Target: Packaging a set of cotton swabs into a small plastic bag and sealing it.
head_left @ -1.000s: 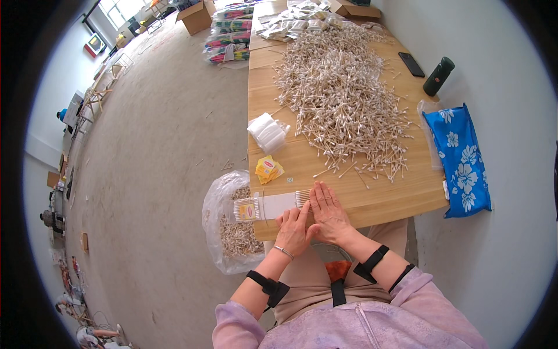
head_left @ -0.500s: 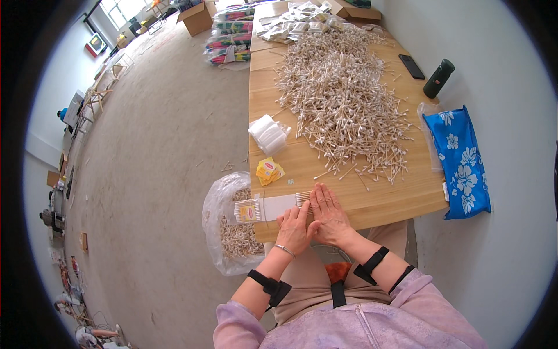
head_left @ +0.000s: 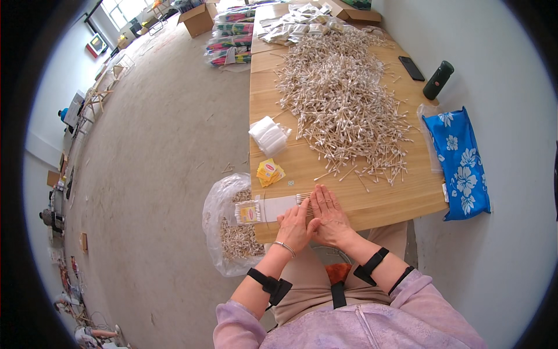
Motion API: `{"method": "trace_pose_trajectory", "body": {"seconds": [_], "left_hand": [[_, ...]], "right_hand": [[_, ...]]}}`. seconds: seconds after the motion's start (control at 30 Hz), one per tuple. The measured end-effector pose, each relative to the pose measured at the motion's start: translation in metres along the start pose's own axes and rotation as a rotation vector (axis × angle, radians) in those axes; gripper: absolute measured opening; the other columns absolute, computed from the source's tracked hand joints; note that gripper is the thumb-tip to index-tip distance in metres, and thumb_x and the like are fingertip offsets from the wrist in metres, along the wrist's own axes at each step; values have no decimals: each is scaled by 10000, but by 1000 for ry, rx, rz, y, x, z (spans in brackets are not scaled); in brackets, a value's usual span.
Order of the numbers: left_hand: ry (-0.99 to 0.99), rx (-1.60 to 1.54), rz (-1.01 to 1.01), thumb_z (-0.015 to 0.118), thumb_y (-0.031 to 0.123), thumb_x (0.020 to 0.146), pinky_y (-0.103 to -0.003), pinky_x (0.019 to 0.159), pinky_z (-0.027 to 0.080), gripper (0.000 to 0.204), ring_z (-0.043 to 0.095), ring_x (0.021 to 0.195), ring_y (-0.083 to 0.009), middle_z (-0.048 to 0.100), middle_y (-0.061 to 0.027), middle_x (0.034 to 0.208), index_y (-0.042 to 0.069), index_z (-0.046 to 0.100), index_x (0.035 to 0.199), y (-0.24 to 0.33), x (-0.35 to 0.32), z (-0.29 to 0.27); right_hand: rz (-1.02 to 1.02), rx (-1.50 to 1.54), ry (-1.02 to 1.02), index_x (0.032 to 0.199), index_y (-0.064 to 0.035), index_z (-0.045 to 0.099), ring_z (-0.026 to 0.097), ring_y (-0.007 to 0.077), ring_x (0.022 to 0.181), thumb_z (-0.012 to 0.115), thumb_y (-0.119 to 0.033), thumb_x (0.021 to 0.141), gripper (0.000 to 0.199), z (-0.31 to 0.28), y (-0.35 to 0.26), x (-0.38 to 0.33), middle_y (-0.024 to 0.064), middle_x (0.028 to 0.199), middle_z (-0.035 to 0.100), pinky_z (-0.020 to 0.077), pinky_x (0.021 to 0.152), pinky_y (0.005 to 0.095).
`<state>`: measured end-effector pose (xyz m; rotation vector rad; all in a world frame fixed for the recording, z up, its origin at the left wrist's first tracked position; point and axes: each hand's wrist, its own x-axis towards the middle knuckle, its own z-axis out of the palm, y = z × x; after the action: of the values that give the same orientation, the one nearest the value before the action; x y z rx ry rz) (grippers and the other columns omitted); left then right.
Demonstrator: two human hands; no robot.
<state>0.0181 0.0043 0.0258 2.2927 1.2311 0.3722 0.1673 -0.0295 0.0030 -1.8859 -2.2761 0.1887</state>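
Note:
A short row of cotton swabs (head_left: 303, 199) lies at the table's near edge, partly hidden under my hands. My left hand (head_left: 294, 228) rests its fingertips on these swabs, some fingers stretched forward and others bent. Flat beside it, my right hand (head_left: 330, 216) has its fingers straight and touches the row's right side. Left of the swabs is a blank white strip (head_left: 280, 207). At the table's left edge sits a filled pack of swabs (head_left: 248, 213) with a yellow label. Behind it are several small yellow cards (head_left: 270, 173).
A large heap of loose swabs (head_left: 349, 99) covers the table's middle. White plastic bags (head_left: 269, 136) lie left of it. On the right are a phone (head_left: 411, 68), a dark bottle (head_left: 438, 80) and a blue flowered pouch (head_left: 459, 163). A clear bag of swabs (head_left: 216, 200) stands beside the table.

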Motion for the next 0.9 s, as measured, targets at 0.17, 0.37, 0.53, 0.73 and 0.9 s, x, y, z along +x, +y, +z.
{"method": "trace_pose_trajectory", "body": {"seconds": [0.17,0.37,0.53,0.73,0.9], "left_hand": [[-30,-26,-25,571,403,893,-431,869,338,650,522,1054,-306,577,-139,1141,68,361,1409,-2,1,0],[-2,-31,-31,559,404,902,-450,870,341,633,526,1050,-309,580,-141,1137,65,369,1403,0,2,1],[-13,7,-16,550,405,909,-450,860,342,626,529,1032,-306,582,-137,1116,58,376,1399,-1,1,2],[-5,-5,-29,577,238,882,-453,838,343,632,532,1030,-289,586,-119,1109,64,323,1434,-8,3,9],[-38,21,-118,566,145,860,-460,839,349,666,554,1021,-274,598,-107,1103,75,282,1459,-4,10,9]], "right_hand": [[-6,13,3,1433,101,203,74,361,1446,509,-442,777,905,0,0,0,272,1527,124,39,1187,435],[-7,9,16,1434,100,200,78,363,1445,516,-448,772,915,1,0,0,271,1524,131,37,1186,436],[-10,6,27,1430,103,205,83,366,1443,524,-452,770,920,0,0,0,277,1520,135,40,1185,440],[-9,83,23,1427,102,208,118,378,1434,539,-449,794,902,-8,-3,0,280,1513,156,74,1182,445],[-21,73,34,1423,99,209,133,385,1428,575,-504,786,950,-8,-2,0,282,1504,170,87,1180,448]]}}
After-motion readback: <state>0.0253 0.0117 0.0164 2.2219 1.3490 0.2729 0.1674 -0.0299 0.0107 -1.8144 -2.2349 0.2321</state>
